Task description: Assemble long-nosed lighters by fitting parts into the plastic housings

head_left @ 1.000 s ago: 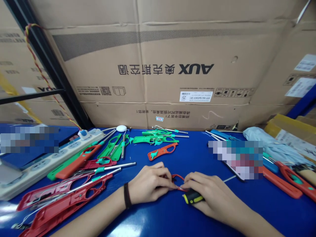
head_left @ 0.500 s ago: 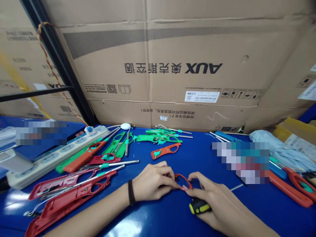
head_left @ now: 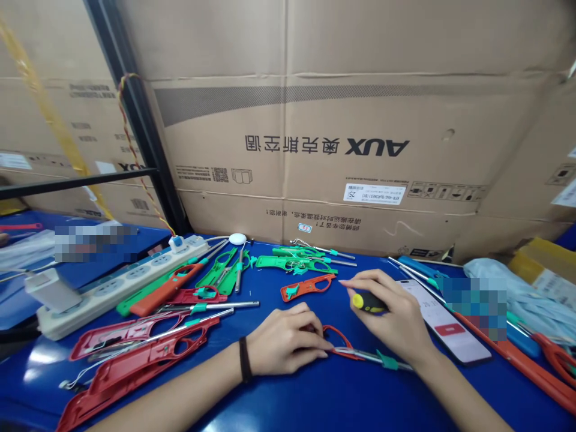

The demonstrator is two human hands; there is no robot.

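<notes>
My left hand [head_left: 288, 339] rests on the blue table [head_left: 315, 396], fingers closed over a red plastic lighter shell [head_left: 337, 342] whose loop sticks out to the right. A metal tube with a teal collar [head_left: 375, 358] lies along that shell and runs under my right wrist. My right hand [head_left: 393, 318] is lifted above the shell and grips a screwdriver with a black and yellow handle [head_left: 365, 302]; the handle's yellow end points left and the blade is hidden by the hand.
Red shells and tubes [head_left: 135, 354] lie at the left, green ones [head_left: 288, 263] and an orange one [head_left: 308, 286] behind. A white power strip [head_left: 121, 285] runs at far left. A phone [head_left: 443, 327] lies right of my hand. Big cardboard boxes [head_left: 337, 150] wall the back.
My right hand rose from the table beside the red shell and now holds the screwdriver up, handle showing. The metal tube is now uncovered. The camera view shifted right and down.
</notes>
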